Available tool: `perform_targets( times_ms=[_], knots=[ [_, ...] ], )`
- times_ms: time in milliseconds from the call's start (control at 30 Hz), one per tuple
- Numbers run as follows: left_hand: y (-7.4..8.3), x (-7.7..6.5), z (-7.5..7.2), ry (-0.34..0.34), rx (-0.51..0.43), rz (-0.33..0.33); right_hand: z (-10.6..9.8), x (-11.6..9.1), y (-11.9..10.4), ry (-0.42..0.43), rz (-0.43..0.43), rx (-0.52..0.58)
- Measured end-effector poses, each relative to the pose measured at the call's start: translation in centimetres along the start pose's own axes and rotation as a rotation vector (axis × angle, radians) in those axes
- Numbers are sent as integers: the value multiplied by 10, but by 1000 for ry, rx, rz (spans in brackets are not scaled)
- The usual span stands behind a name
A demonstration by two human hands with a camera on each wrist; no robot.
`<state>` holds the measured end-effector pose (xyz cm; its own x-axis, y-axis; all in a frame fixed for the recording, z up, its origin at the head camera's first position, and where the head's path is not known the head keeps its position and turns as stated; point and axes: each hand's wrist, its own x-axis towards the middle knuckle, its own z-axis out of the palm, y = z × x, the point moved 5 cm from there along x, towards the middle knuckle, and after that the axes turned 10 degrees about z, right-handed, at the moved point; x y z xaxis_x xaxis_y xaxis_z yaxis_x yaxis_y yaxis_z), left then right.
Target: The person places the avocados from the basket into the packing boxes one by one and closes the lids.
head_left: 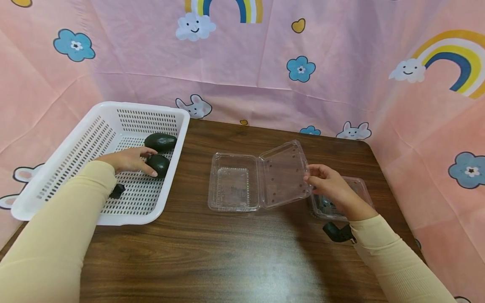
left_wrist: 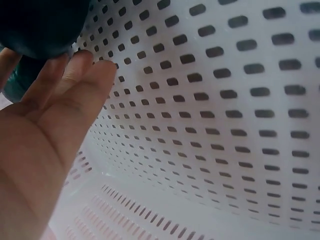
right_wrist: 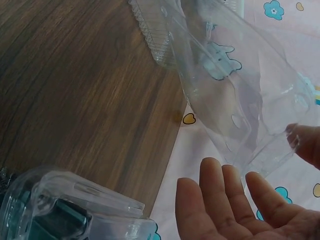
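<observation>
In the head view, my left hand (head_left: 130,160) reaches into a white perforated basket (head_left: 175,168). Its thumb and fingers spread beside a dark green avocado (head_left: 159,167); firm contact is unclear. A second avocado (head_left: 161,142) lies just behind. Seen from the left wrist, the fingers are fairly straight below the near avocado (left_wrist: 42,25). My right hand (head_left: 329,185) pinches the free edge of the raised lid (head_left: 284,176) of a clear plastic clamshell container (head_left: 234,206). The right wrist view has the thumb and fingertips at the lid's (right_wrist: 250,100) edge.
Beneath and beyond my right hand sits another clear clamshell (head_left: 358,185), with something dark green (right_wrist: 60,220) inside. A black device (head_left: 337,232) is attached at my right wrist. The brown wooden table (head_left: 212,261) is bordered by a pink patterned cloth (head_left: 235,54) at the back and sides.
</observation>
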<state>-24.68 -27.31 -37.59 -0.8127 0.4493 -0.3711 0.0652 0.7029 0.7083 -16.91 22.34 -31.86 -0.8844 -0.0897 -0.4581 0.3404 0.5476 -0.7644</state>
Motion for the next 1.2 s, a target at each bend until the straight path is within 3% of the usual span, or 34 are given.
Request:
perform_targets(
  times_ms=[200, 500, 1200],
  knots=[
    [-2, -1, 1, -21, -2, -32, 0, 0, 0, 1, 1, -6],
    [-6, 1, 0, 35, 85, -16, -1, 1, 0, 5, 2, -9],
    [-7, -2, 3, -1, 37, -22, -1, 1, 1, 2, -20, -10]
  ],
)
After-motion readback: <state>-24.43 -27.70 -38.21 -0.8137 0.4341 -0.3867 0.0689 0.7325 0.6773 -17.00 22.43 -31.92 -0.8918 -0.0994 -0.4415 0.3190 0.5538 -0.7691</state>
